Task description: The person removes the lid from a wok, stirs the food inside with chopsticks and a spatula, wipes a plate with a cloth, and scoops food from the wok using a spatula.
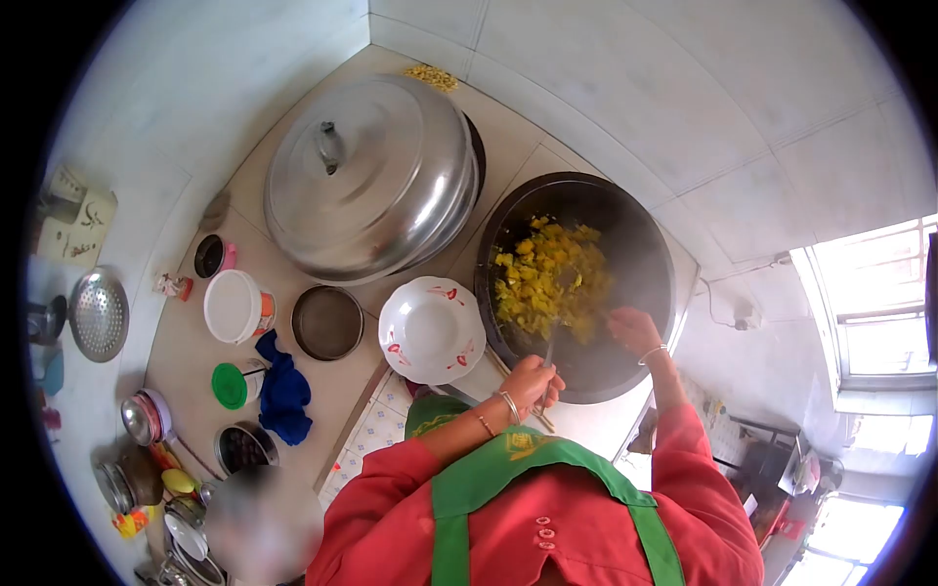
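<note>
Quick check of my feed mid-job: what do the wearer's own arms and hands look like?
Both arms wear red sleeves, the left sleeve and right sleeve ending on the forearms. The left hand is ungloved, with a silvery bangle and a thin reddish bracelet behind it. The right hand, also ungloved, has one pale bangle at the wrist.

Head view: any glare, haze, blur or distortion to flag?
Head view: fisheye bends the tile lines on the wall, corners go black; the window at image right is blown out; the lid carries soft highlights; steam hazes the image-right side of the wok and slightly softens the right hand; a lower-left patch is smeared beyond reading.
</note>
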Demonstrator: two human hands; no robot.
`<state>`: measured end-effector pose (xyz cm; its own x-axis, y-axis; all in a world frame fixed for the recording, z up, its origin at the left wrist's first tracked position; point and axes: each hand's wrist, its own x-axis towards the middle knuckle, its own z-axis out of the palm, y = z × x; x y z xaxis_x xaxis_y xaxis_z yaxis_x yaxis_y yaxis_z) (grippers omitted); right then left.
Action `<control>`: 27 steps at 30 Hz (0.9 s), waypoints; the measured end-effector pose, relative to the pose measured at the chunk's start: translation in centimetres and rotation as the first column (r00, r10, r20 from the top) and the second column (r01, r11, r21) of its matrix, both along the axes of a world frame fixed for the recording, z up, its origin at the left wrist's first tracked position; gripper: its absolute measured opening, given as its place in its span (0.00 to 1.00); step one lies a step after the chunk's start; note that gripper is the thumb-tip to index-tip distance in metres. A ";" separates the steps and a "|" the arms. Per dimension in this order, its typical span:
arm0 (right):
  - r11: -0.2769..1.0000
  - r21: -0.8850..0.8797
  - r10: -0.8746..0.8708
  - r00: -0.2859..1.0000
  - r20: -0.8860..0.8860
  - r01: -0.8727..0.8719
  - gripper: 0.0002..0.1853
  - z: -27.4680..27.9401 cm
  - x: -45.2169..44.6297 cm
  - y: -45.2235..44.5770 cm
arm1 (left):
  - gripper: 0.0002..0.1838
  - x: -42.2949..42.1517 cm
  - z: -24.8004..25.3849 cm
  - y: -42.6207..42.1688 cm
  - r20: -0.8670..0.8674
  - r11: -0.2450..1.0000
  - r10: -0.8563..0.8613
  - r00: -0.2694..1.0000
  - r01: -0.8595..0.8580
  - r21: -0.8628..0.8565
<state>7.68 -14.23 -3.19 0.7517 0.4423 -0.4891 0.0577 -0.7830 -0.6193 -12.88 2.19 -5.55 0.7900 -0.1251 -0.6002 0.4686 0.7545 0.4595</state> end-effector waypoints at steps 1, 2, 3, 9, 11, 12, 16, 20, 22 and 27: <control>1.000 0.001 0.014 1.000 0.001 -0.014 0.16 -0.4 0.4 0.4 | 0.07 0.0 -0.1 0.1 -0.015 0.999 -0.036 0.999 0.037 0.029; 0.999 0.048 -0.020 0.998 -0.059 0.022 0.16 -1.4 0.8 0.6 | 0.07 0.0 0.0 0.1 -0.016 0.999 -0.023 1.000 0.023 0.029; 0.994 0.090 -0.052 0.991 -0.121 0.063 0.15 -2.6 1.2 0.9 | 0.07 -0.1 0.1 0.2 -0.028 0.999 -0.038 0.999 0.038 0.010; 0.936 -0.220 0.329 0.907 0.262 -0.276 0.12 -9.1 3.8 5.8 | 0.07 -0.3 -0.7 -0.1 -0.033 0.995 -0.088 0.996 0.087 -0.042; 0.930 -0.278 0.303 0.928 0.216 -0.239 0.13 -7.5 2.3 9.3 | 0.07 -0.6 -0.8 0.1 -0.048 0.996 -0.072 0.996 0.069 -0.056; 0.920 -0.335 0.270 0.947 0.173 -0.202 0.13 -6.8 1.7 10.7 | 0.07 -0.7 -1.2 0.3 0.000 0.992 -0.089 0.996 0.089 -0.093; 0.906 -0.363 0.330 0.903 0.277 -0.220 0.13 -8.6 1.9 12.6 | 0.09 -1.1 -1.4 0.2 0.011 0.986 -0.064 0.998 0.065 -0.154; 0.907 -0.360 0.336 0.889 0.310 -0.218 0.12 -9.0 1.5 13.6 | 0.10 -1.4 -1.0 0.4 -0.001 0.981 -0.028 1.000 0.027 -0.192; 0.904 -0.360 0.352 0.879 0.322 -0.230 0.12 -9.1 1.2 13.8 | 0.10 -1.4 -1.2 0.5 0.027 0.979 -0.084 0.996 0.087 -0.182; 0.926 -0.219 0.371 0.856 0.360 -0.308 0.11 -9.5 1.4 12.5 | 0.11 -1.6 -1.0 0.4 0.011 0.986 -0.042 0.999 0.043 -0.162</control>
